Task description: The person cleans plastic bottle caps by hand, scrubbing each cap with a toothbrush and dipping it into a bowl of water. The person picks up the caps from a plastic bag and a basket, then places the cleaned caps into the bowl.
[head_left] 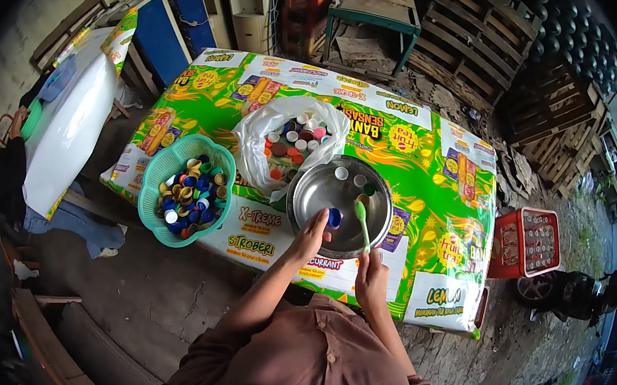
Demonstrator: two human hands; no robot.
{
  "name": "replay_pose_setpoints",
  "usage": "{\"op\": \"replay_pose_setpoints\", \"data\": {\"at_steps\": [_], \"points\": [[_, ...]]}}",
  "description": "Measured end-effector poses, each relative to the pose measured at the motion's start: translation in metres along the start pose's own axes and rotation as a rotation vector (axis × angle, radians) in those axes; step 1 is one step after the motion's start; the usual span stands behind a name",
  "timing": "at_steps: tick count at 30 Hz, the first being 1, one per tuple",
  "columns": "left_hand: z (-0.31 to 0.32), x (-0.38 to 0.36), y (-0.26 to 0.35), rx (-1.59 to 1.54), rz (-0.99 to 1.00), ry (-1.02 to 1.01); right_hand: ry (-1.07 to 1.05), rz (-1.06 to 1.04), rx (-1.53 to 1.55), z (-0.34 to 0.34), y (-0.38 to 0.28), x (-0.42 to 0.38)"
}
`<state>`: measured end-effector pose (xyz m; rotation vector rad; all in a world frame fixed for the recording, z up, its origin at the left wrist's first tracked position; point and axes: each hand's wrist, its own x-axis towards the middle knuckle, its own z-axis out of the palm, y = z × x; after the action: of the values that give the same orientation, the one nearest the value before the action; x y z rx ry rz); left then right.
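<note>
Now blue cap [334,217] at left fingers [320,222], toothbrush [362,224] gripped right

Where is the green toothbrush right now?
In the head view, the green toothbrush is held by the right hand, its head inside the steel bowl, right of the blue cap.

Shiny metal bowl [323,194] – glossy plastic banner [443,183] – plastic basket [155,178].

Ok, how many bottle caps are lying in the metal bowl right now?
4 visible: a white cap and another at the far side, a green cap beside them, a blue cap at the left hand. Others may be hidden.
</note>
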<state>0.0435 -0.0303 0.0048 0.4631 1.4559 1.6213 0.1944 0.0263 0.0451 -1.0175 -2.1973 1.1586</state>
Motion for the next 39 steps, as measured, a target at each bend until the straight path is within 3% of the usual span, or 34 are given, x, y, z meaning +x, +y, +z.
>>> {"op": "replay_pose_setpoints", "data": {"at_steps": [3, 4, 6, 8, 11, 12, 14, 16, 17, 20, 21, 22, 25, 26, 28, 32, 34, 35, 39], "points": [[-0.003, -0.004, 0.001, -0.312, 0.038, -0.021, -0.141, -0.139, 0.016, 0.013, -0.004, -0.009], [-0.006, -0.013, 0.011, -0.152, -0.091, 0.044, -0.142, -0.098, -0.059, 0.015, -0.001, -0.003], [-0.019, -0.016, 0.006, -0.045, 0.186, 0.083, -0.117, -0.044, -0.040, 0.008, -0.007, 0.004], [-0.038, -0.038, 0.044, 0.154, 0.115, 0.229, -0.019, -0.068, -0.027, 0.001, -0.002, 0.014], [-0.095, -0.056, 0.066, 0.514, 0.455, 0.620, 0.036, -0.041, -0.078, -0.017, 0.009, 0.018], [-0.113, -0.068, 0.077, 0.713, 0.397, 0.793, 0.048, -0.045, -0.094, -0.021, 0.012, 0.016], [-0.155, -0.083, 0.084, 0.989, 0.530, 0.959, 0.025, 0.002, -0.033, -0.026, 0.009, 0.014], [-0.182, -0.092, 0.088, 1.096, 0.482, 1.076, 0.028, 0.006, -0.038, -0.026, 0.019, 0.010], [-0.195, -0.094, 0.089, 1.085, 0.262, 1.029, 0.034, 0.016, -0.036, -0.026, 0.020, 0.010], [-0.194, -0.073, 0.069, 1.296, 0.257, 1.139, 0.057, 0.028, -0.078, -0.024, 0.031, 0.011], [-0.175, -0.064, 0.074, 1.283, 0.285, 1.022, 0.072, 0.043, -0.059, -0.025, 0.030, 0.012], [-0.146, -0.050, 0.080, 1.190, 0.459, 0.911, 0.078, 0.049, -0.063, -0.025, 0.030, 0.012], [-0.064, -0.006, 0.081, 0.952, 0.610, 0.436, 0.122, 0.066, -0.045, -0.031, 0.029, 0.012], [-0.040, 0.009, 0.077, 1.037, 0.655, 0.330, 0.124, 0.069, -0.048, -0.033, 0.031, 0.011], [-0.011, 0.041, 0.056, 0.966, 0.567, 0.047, 0.119, 0.094, -0.043, -0.037, 0.037, 0.008], [0.018, 0.090, 0.022, 0.994, 0.496, 0.019, 0.164, 0.102, -0.089, -0.044, 0.041, 0.002], [0.018, 0.108, 0.005, 1.031, 0.637, 0.205, 0.173, 0.105, -0.096, -0.046, 0.042, -0.001], [0.016, 0.108, 0.003, 1.041, 0.500, 0.183, 0.170, 0.119, -0.076, -0.046, 0.043, -0.002], [0.007, 0.107, 0.001, 1.291, 0.463, 0.191, 0.157, 0.141, -0.081, -0.044, 0.050, -0.002]]}}
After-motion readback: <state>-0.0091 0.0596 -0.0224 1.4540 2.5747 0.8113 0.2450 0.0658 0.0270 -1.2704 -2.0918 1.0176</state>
